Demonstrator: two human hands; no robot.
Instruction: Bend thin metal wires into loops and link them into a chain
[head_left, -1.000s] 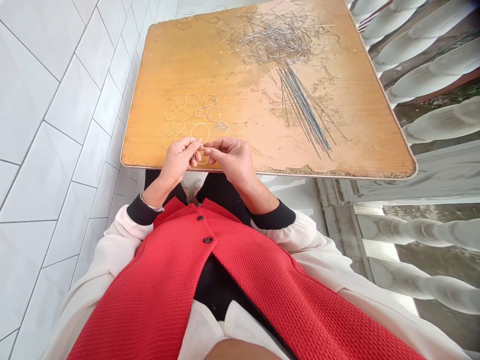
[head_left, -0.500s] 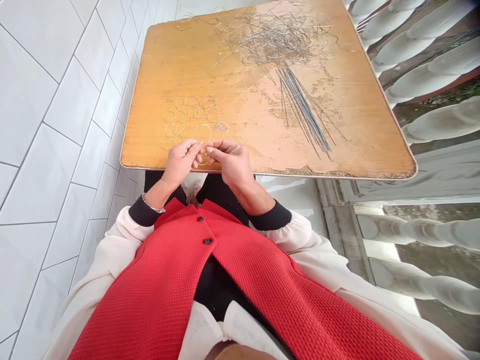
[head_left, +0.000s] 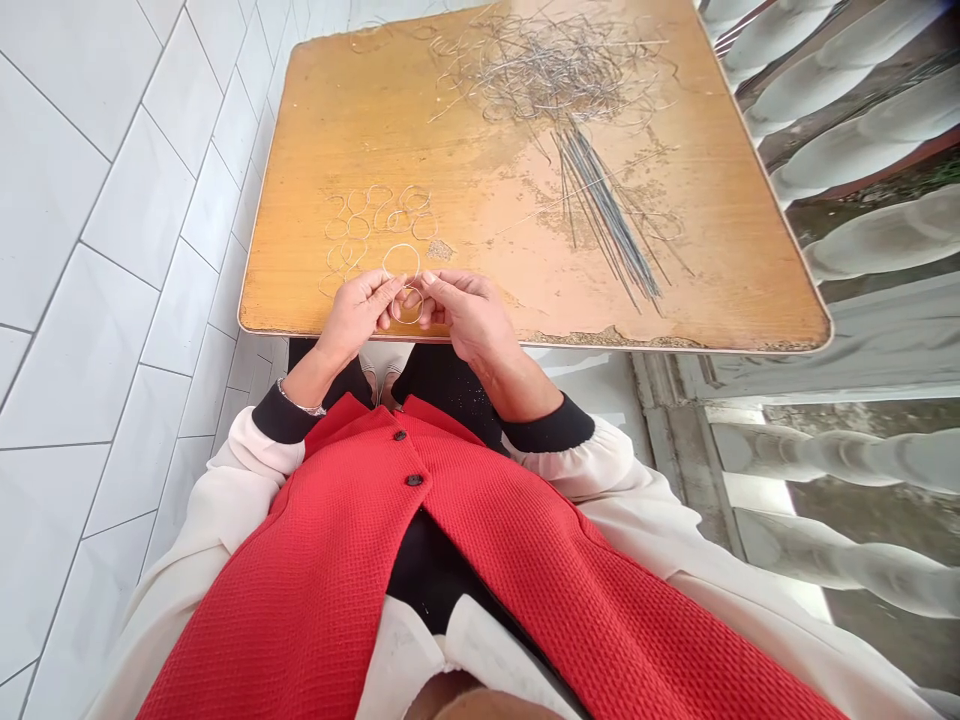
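A thin wire bent into two round loops [head_left: 401, 246], one above the other, is between my hands over the table's near edge. My left hand [head_left: 361, 308] pinches it with thumb and fingers where the loops meet. My right hand [head_left: 472, 308] has its fingers curled at the right side of the lower loop, thumb near the crossing; its exact contact with the wire is partly hidden. Just beyond my hands lie several wire rings [head_left: 358, 213] on the wooden table [head_left: 360, 120], beside a small worn patch.
A bundle of straight grey wires [head_left: 611, 215] lies right of centre on the table. Behind it is a tangled heap of thin wires [head_left: 559, 70]. A white tiled wall [head_left: 112, 300] stands at the left, a white balustrade [head_left: 877, 235] at the right.
My right hand has shifted slightly right, opening a gap between my fingertips. Both wire loops now show more fully, and my left hand still pinches them.
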